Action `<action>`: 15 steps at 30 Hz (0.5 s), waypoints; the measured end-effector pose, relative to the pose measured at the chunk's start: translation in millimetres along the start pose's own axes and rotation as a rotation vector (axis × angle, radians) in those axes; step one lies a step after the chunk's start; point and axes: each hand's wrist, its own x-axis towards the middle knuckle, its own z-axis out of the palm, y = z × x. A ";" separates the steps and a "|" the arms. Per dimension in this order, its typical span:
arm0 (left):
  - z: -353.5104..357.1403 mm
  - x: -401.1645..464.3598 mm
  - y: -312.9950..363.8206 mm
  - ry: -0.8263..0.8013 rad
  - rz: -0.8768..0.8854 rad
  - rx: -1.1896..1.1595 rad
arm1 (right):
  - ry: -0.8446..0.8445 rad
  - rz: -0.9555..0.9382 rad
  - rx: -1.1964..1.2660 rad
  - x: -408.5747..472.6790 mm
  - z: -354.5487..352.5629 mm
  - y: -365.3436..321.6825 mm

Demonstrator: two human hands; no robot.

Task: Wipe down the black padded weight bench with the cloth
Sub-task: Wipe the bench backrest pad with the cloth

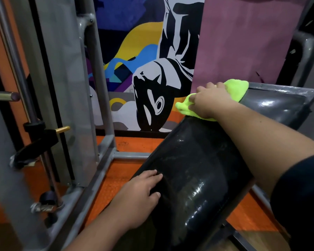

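Observation:
The black padded bench [192, 171] runs from the lower middle up to the right, its glossy surface streaked and shiny. A second black pad [279, 104] continues at the upper right. My right hand [209, 102] lies flat on a bright yellow-green cloth [237, 87] and presses it onto the far end of the near pad, where the two pads meet. My left hand [140, 194] rests on the near pad's left edge, fingers spread over the padding and thumb on top.
A grey metal machine frame [65, 98] with guide rods and a gold-tipped pin [62, 129] stands at the left. Orange floor [116, 176] lies under the bench. A colourful mural [143, 60] and a pink panel [243, 37] cover the wall behind.

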 end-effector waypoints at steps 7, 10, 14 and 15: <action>0.6 2.7 -3.5 0.002 0.011 0.004 | -0.005 -0.086 0.044 -8.8 1.6 11.9; 1.2 3.5 -4.5 -0.003 0.008 0.003 | -0.015 -0.080 0.012 -3.1 1.1 -11.1; -1.1 2.3 -3.0 -0.017 0.022 -0.001 | 0.021 -0.184 0.018 -17.5 6.7 -3.2; -0.9 1.9 -3.0 -0.017 0.021 0.001 | 0.006 -0.167 0.035 -16.0 3.9 -0.2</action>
